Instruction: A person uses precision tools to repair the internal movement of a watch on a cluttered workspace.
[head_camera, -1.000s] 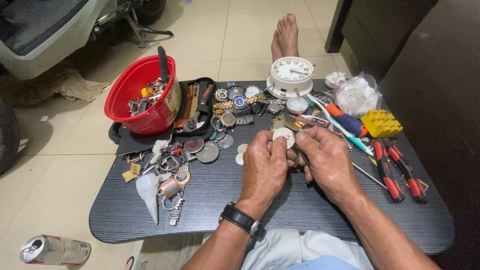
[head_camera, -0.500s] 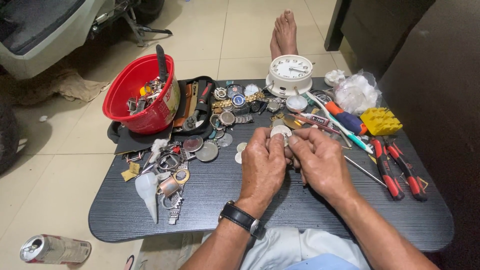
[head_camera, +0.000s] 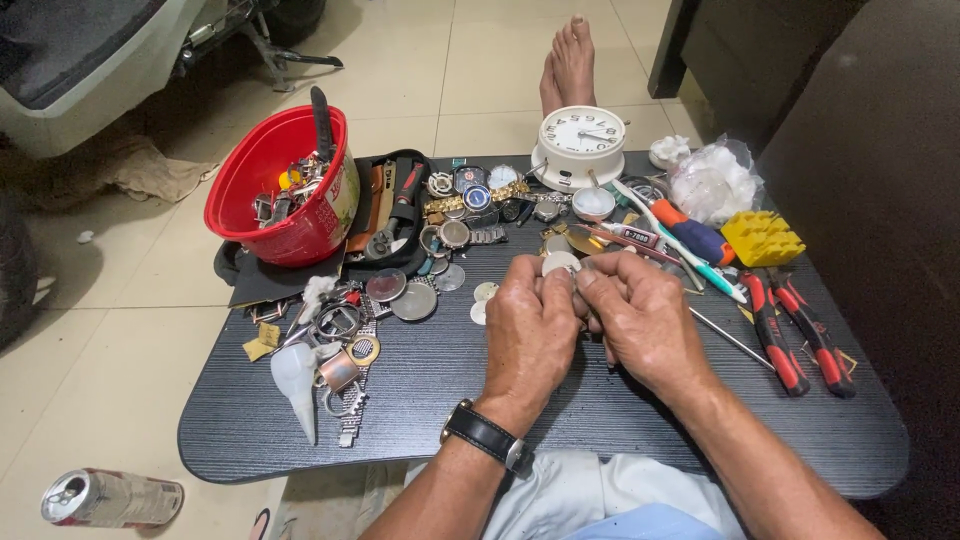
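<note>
On a low dark wood-grain tabletop (head_camera: 600, 420) sitting over a pale tiled floor (head_camera: 420, 80), both hands meet at the middle; the left hand (head_camera: 530, 335) and right hand (head_camera: 640, 320) have their fingers closed together around a small round silvery watch case (head_camera: 560, 263), which peeks out just above the fingertips, so it's held up off the surface rather than lying on it. The left wrist wears a black-strapped wristwatch (head_camera: 487, 436).

The surface is pretty cluttered; a red bowl (head_camera: 275, 190) of metal bits sits at the far left, a black tool pouch (head_camera: 395, 205) just beside it, loose watch parts (head_camera: 455, 215) scattered behind the hands, a white alarm clock (head_camera: 580, 143) at the far edge, red-handled pliers (head_camera: 795, 330) and a yellow block (head_camera: 762, 238) off to the right.

Room-wise: a bare foot (head_camera: 570, 65) stretches out beyond the tabletop; a crushed can (head_camera: 110, 497) lies on the floor at near left; dark furniture (head_camera: 860, 110) stands on the right.
</note>
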